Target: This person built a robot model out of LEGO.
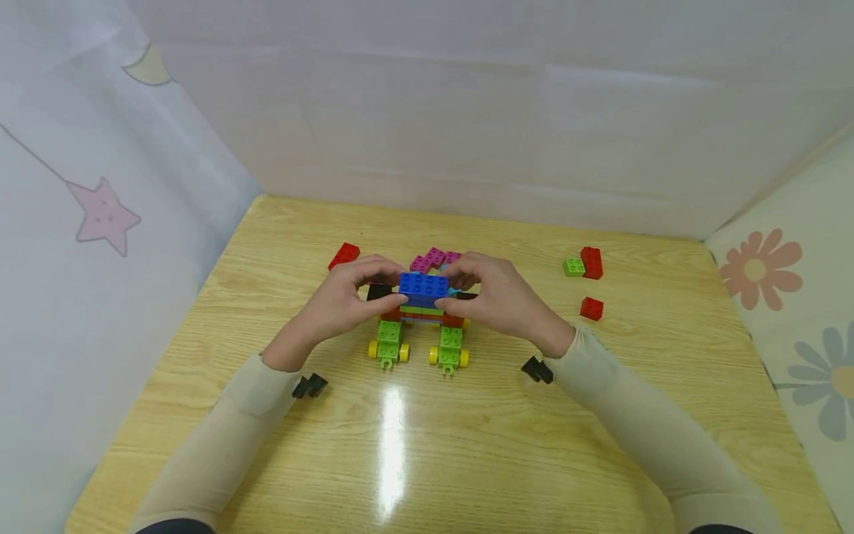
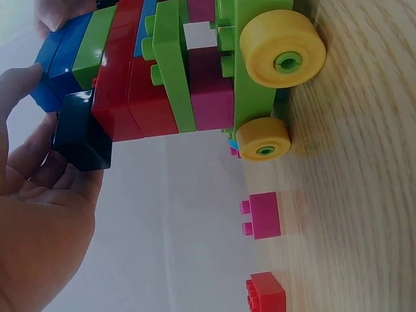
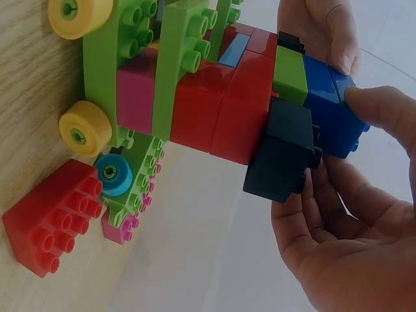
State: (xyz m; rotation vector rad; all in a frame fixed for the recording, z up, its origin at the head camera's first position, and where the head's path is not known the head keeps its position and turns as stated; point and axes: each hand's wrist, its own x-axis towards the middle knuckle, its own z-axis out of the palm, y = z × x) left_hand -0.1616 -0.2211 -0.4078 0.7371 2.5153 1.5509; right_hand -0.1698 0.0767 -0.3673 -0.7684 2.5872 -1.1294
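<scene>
A stacked block build stands mid-table on two green wheeled bases [image 1: 389,337] with yellow wheels [image 2: 283,49]. Above them are red blocks [image 3: 244,97], a green layer [image 3: 290,73] and blue blocks [image 1: 423,285] on top. My left hand [image 1: 343,297] pinches the left end of the blue blocks, thumb on the near face. On the opposite end my right hand [image 1: 497,297] pinches them the same way. A black block [image 2: 82,130] juts from the side by my left fingers, another black block [image 3: 279,149] by my right fingers.
Pink blocks [image 1: 435,257] lie behind the build, a red block [image 1: 345,254] at back left. To the right are a small green block [image 1: 574,267], a red block [image 1: 591,262] and another red one [image 1: 591,308]. Black pieces [image 1: 310,385] lie front left, others [image 1: 537,369] front right.
</scene>
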